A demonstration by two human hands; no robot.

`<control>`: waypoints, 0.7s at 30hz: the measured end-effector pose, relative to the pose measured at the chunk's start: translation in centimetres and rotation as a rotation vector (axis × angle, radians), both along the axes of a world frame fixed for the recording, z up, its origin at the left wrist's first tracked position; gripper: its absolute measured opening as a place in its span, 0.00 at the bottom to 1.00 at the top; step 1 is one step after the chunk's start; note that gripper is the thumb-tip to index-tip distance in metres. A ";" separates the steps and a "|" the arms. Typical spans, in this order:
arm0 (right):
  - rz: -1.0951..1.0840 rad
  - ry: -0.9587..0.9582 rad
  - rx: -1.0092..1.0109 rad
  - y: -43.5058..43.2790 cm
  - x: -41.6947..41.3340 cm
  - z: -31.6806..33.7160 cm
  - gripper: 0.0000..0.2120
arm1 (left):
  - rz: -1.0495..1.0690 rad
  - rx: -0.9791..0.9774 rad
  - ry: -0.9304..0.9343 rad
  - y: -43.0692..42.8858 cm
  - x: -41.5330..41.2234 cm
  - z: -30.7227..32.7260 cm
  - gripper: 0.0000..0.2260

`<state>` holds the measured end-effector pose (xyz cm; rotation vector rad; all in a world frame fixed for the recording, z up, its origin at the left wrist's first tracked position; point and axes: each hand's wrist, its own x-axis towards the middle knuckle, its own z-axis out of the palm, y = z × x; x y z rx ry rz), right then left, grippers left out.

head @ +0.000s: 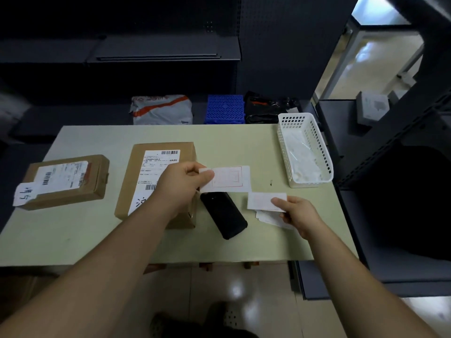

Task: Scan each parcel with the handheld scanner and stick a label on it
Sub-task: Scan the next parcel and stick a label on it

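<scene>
A white paper label with a red printed frame (229, 179) is pinched at its left edge by the left grip (181, 184) and held flat above the worktop (97, 240). The right grip (297, 213) pinches a small stack of white label sheets (266, 202). A black rectangular handheld scanner (223, 214) lies flat and slanted between the two grips. A large brown cardboard parcel (139, 181), printed shipping slip (158, 167) upward, lies under the left grip. A smaller brown cardboard parcel (70, 189), with a handwritten white label (25, 193) at its near corner, lies well left of that grip.
</scene>
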<state>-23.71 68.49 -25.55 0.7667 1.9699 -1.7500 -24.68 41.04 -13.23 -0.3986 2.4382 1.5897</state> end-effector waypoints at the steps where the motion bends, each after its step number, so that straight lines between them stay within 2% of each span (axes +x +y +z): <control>1: 0.052 -0.031 0.142 0.4 0.1 -0.9 0.17 | -0.002 0.012 -0.010 0.0 0.1 -0.1 0.05; 3: 0.173 -0.044 0.454 0.6 0.1 -1.8 0.26 | -0.006 0.033 -0.014 0.1 0.2 -0.1 0.05; 4: 0.167 -0.008 0.549 0.3 0.0 -1.2 0.29 | -0.005 0.036 -0.009 0.2 0.2 0.0 0.06; 5: 0.143 0.054 0.543 -0.3 -0.2 -0.1 0.28 | -0.003 0.032 -0.001 0.2 0.3 0.2 0.06; 6: 0.115 0.119 0.421 -1.2 -0.4 1.7 0.26 | -0.002 0.026 0.012 0.1 0.3 0.4 0.06; 9: 0.152 0.189 -0.242 -4.8 -0.6 8.0 0.21 | 0.012 0.035 0.057 0.1 0.3 1.5 0.06; 10: 0.188 0.224 -0.365 -5.8 -0.5 9.8 0.17 | 0.020 0.041 0.073 0.0 0.3 2.1 0.07; 12: 0.194 0.322 -0.449 -7.4 -0.2 12.7 0.07 | 0.022 0.039 0.108 -0.1 0.4 3.3 0.08; 18: 0.105 0.400 -0.529 -9.4 0.3 17.7 0.12 | 0.045 0.132 0.230 -0.8 1.5 8.1 0.10; 21: 0.086 0.400 -0.577 -9.6 0.1 18.8 0.05 | 0.055 0.168 0.293 -1.3 1.8 9.7 0.11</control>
